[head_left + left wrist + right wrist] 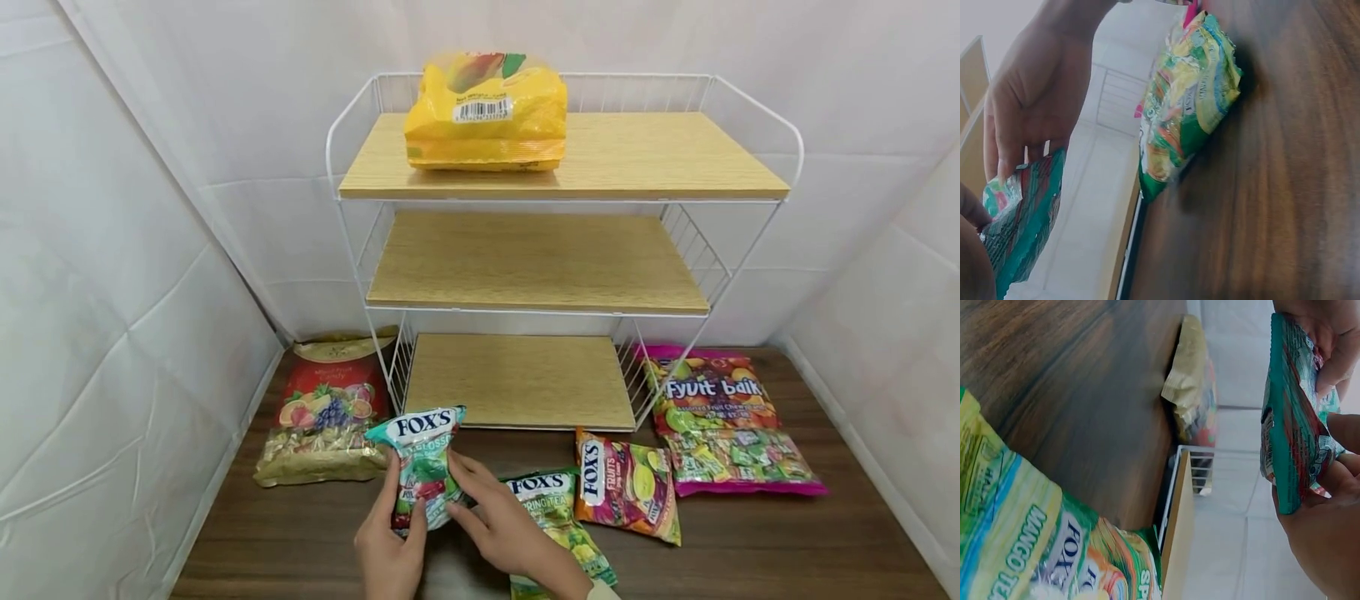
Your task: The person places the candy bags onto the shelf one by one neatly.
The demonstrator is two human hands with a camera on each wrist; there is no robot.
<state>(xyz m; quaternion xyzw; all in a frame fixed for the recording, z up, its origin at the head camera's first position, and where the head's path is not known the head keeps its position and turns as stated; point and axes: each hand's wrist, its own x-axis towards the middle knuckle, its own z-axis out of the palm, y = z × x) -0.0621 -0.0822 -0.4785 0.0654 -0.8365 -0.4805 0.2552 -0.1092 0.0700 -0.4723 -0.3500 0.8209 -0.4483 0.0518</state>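
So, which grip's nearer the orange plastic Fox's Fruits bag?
Right. In the head view, the right grip is left of that Fruits bag, with the green-and-yellow plastic Spring Tea bag between; the left grip is farther left, across the teal plastic packet both hold.

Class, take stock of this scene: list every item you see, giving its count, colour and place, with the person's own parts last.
Teal Fox's bag: 1, teal, white and red, held between both hands
Spring Tea bag: 1, green and yellow, table, partly behind the right forearm
Fox's Fruits bag: 1, orange and purple, table, front right of the rack
Fyvit bag: 1, multicoloured with pink edges, table, right
Mixed fruit bag: 1, gold and red, table, left
Mango-picture bag: 1, yellow, top shelf
Rack: 1, white wire, three light-wood shelves, back of table
Table: 1, dark brown, beneath
Sheeting: count unclear, white, back and sides
Left hand: 1, bare, on the teal bag's left
Right hand: 1, bare, on its right
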